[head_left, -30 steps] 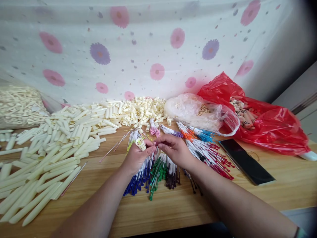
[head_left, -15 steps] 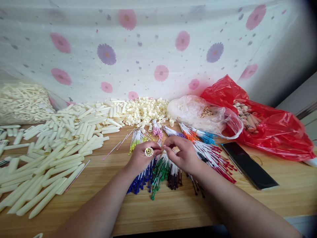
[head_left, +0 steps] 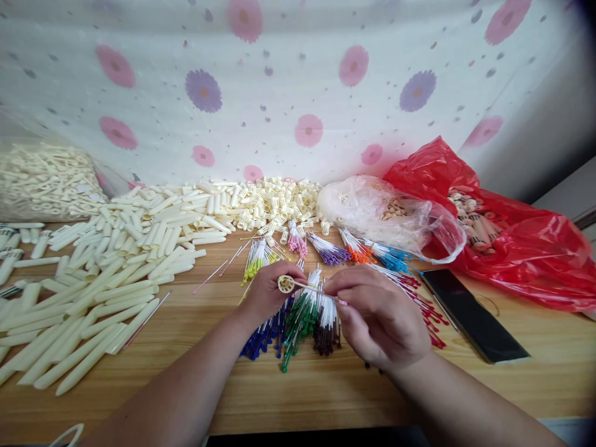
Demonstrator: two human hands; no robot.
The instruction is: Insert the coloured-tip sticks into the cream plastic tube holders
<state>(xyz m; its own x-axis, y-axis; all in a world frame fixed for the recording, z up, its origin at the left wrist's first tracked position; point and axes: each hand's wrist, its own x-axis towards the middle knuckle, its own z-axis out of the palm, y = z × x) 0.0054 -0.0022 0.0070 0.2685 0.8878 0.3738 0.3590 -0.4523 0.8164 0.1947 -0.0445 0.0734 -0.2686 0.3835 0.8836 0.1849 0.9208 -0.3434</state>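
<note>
My left hand [head_left: 265, 295] is closed on a small cream plastic holder [head_left: 285, 284] whose round end, full of holes, faces me. A thin white pen refill [head_left: 313, 289] with a pink end stretches from this holder across to my right hand [head_left: 386, 316]. The right thumb and fingers pinch the refill near its pink end. Whether its far end sits inside a hole I cannot tell. Beneath and between my hands lie bundles of refills with blue [head_left: 261, 338], green [head_left: 298, 316] and dark brown [head_left: 327, 329] ends.
Cream barrel tubes [head_left: 116, 304] cover the left side, and slotted cream pieces [head_left: 279, 202] are heaped behind. Yellow [head_left: 257, 259], pink [head_left: 297, 239], purple [head_left: 328, 248], orange [head_left: 356, 247] and red-ended refills [head_left: 428, 316] fan around. A phone [head_left: 472, 316], clear bag [head_left: 358, 202] and red bag [head_left: 535, 248] lie right.
My right hand has moved right and toward me, turning, and the white refill now shows between the hands. My left hand keeps the holder, now slightly turned. The camera view has shifted a little.
</note>
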